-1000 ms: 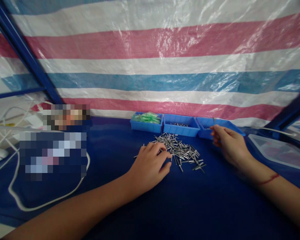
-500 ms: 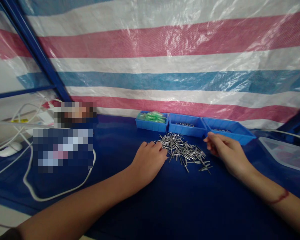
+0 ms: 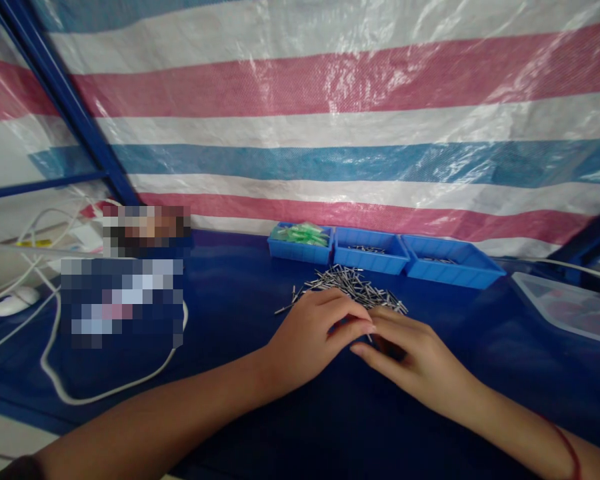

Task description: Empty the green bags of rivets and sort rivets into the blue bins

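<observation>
A loose pile of small metal pins (image 3: 350, 285) lies on the dark blue table cover (image 3: 290, 427). My left hand (image 3: 313, 337) rests at the pile's near edge, fingers held together and curved toward the right. My right hand (image 3: 413, 357) lies just right of it, fingers curled in a pinch, and its tips touch the left fingertips. What sits between the fingertips is too small to make out. Behind the pile stand three blue trays in a row: the left tray (image 3: 299, 252) holds green parts, while the middle tray (image 3: 370, 260) and the right tray (image 3: 453, 272) each hold a few pins.
A striped plastic tarp (image 3: 330, 133) hangs right behind the trays. A clear plastic container (image 3: 565, 303) sits at the far right. On the left lie a white cable loop (image 3: 110, 392), a white mouse (image 3: 10, 301) and a blurred-out patch. Blue frame bars stand at both sides.
My right hand has come from the right tray down to the near edge of the pile, meeting my left hand. The left hand shifted slightly toward me and to the right.
</observation>
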`<state>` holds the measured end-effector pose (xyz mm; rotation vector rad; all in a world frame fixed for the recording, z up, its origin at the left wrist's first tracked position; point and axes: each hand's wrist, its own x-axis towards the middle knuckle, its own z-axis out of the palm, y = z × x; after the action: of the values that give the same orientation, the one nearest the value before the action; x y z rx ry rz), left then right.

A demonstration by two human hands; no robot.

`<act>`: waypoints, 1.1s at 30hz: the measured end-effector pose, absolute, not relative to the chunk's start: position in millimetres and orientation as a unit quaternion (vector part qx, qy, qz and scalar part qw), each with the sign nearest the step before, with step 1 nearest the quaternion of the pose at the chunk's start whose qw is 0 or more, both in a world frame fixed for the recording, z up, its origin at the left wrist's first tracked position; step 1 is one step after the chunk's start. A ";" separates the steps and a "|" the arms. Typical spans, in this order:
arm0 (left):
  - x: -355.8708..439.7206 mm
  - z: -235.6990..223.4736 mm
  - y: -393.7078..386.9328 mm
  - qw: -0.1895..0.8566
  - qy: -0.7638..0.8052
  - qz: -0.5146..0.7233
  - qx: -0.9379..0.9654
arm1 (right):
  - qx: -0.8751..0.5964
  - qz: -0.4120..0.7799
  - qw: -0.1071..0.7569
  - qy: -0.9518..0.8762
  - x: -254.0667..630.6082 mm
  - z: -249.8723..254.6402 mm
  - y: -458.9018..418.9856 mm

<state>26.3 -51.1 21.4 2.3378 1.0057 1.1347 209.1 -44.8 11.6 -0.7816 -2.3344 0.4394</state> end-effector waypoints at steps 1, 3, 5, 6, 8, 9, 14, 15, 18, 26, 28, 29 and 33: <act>27.7 21.6 -52.2 0.190 0.351 0.413 0.818 | -0.297 0.170 0.323 -0.882 207.7 11.6 -46.3; 29.1 21.2 -52.8 0.208 0.356 0.424 0.806 | -0.307 0.185 0.337 -0.871 207.0 11.2 -46.9; 28.9 19.9 -51.9 0.227 0.377 0.421 0.793 | -0.321 0.200 0.350 -0.857 207.9 10.2 -45.6; 28.5 18.9 -51.2 0.235 0.387 0.416 0.789 | -0.326 0.205 0.355 -0.852 208.7 9.5 -44.7; 27.7 16.9 -50.0 0.245 0.399 0.403 0.787 | -0.332 0.211 0.357 -0.847 209.9 8.3 -43.1; 27.5 15.9 -49.7 0.244 0.401 0.397 0.788 | -0.333 0.212 0.356 -0.847 210.3 7.7 -42.5; 28.6 15.2 -50.3 0.239 0.394 0.398 0.793 | -0.339 0.229 0.342 -0.846 209.6 6.1 -41.5; 29.1 15.8 -50.5 0.240 0.393 0.401 0.792 | -0.339 0.236 0.337 -0.846 209.5 5.8 -41.4; 29.8 17.4 -50.6 0.243 0.395 0.407 0.787 | -0.336 0.263 0.322 -0.845 210.1 4.4 -41.1; 29.4 16.5 -51.4 0.256 0.398 0.436 0.766 | -0.345 0.275 0.327 -0.836 212.0 3.9 -41.8; 29.4 16.1 -51.6 0.255 0.396 0.439 0.766 | -0.347 0.275 0.327 -0.835 211.4 4.3 -41.6; 29.3 16.0 -51.5 0.252 0.394 0.441 0.766 | -0.347 0.276 0.328 -0.834 211.1 4.4 -41.4; 29.1 15.6 -49.8 0.243 0.388 0.443 0.771 | -0.344 0.278 0.330 -0.834 210.4 4.1 -40.8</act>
<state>29.1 -49.8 15.6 2.1060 1.0608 1.2105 210.4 -40.8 4.1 -0.8989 -2.1825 0.7268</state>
